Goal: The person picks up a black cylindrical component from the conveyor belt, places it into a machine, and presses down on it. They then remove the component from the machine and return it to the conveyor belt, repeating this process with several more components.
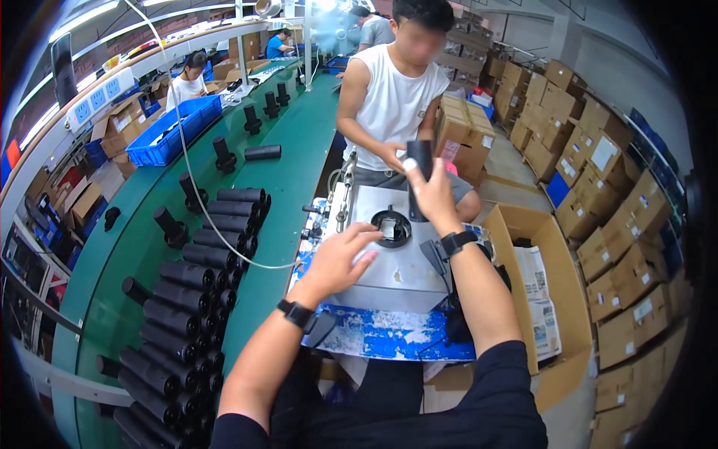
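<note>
My right hand grips a black cylinder, holding it upright above the far right part of a grey metal box. A co-worker's hand is close beside the cylinder's upper part; I cannot tell whether it touches. My left hand is open and holds nothing, its fingers spread over the box's near left part. Its fingertips reach the edge of a round black fixture set in the box's top, with a pale square piece at its centre.
Left of me, many black cylinders lie stacked on a green work surface, with several flanged black parts standing behind. Farther back is a blue bin. An opened cardboard box stands at right. The co-worker sits opposite.
</note>
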